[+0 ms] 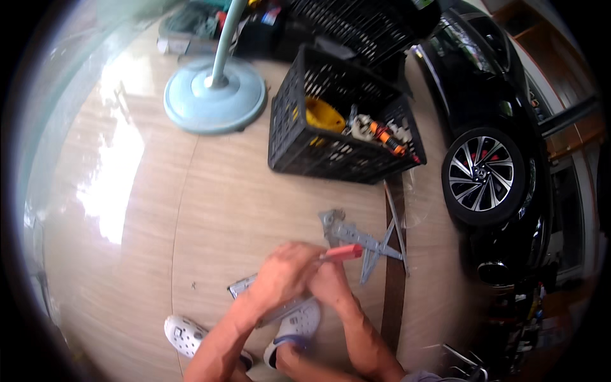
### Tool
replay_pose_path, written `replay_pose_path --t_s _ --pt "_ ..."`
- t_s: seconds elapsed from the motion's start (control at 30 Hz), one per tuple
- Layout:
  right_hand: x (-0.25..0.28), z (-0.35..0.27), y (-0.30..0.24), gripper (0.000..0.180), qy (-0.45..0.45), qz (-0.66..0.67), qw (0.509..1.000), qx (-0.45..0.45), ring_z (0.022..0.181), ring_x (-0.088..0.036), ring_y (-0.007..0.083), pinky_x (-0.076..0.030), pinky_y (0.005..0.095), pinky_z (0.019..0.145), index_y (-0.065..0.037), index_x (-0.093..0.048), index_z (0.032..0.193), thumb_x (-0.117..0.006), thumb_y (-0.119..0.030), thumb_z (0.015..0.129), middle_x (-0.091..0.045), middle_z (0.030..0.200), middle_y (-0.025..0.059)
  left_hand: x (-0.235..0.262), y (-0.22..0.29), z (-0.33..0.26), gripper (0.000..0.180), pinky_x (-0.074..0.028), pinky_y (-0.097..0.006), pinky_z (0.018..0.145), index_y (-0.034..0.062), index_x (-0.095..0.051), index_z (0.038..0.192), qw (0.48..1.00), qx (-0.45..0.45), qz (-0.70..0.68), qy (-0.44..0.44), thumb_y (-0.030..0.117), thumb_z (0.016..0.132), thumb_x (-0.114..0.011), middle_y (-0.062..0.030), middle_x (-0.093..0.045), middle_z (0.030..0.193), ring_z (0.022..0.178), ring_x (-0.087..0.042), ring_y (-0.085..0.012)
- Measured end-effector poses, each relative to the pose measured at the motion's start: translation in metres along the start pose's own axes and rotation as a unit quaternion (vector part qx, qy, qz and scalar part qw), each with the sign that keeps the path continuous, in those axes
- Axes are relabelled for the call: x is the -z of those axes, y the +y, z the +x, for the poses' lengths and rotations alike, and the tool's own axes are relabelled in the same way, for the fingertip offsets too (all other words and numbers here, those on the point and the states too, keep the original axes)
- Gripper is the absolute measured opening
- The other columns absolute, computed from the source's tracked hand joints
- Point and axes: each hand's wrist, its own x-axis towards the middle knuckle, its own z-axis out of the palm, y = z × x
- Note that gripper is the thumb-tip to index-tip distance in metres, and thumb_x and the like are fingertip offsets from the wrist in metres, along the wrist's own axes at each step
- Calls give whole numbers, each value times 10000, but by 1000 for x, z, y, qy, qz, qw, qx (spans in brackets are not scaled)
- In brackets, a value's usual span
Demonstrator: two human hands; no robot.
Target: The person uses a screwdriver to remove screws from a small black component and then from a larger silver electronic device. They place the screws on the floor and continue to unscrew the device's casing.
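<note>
Both my hands are close together in front of me, above a flat metal piece (240, 286); they cover much of it. My left hand (286, 270) is closed, fingers curled. A hand tool with a red handle (344, 253) sticks out to the right from the left hand's fingers, passing over my right hand (330, 284); its working end is hidden. The right hand is closed too, against the left one, and whatever its fingers grip is hidden. Just beyond, a grey metal bracket with crossed arms (359, 239) lies on the floor.
A black plastic crate (331, 156) holding a yellow item (324, 114) and an orange-and-black tool (387, 138) stands ahead. Left of it is a pale blue round stand base (213, 95). A black car (471, 83) is at right. My white clogs (184, 334) are below.
</note>
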Motion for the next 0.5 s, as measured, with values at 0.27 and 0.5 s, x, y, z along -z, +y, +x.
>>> replay_pose_path --t_s 0.27,0.5 --pt "16 0 -36 153 -62 18 996 -63 955 -659 444 -541 490 807 -9 -651 1014 -610 -75 882 -689 976 238 -12 -8 -14 200 -532 -419 868 45 -727 1039 993 -20 109 43 34 840 -722 -129 -740 1017 968 -685 -323" --pt "-12 10 0 264 8 -83 996 44 1009 -648 383 -540 444 845 -53 -657 1047 -689 -63 785 -678 1041 174 -13 -7 -11 189 -541 -413 802 55 -734 983 987 24 121 107 73 802 -783 -104 -743 940 898 -695 -308"
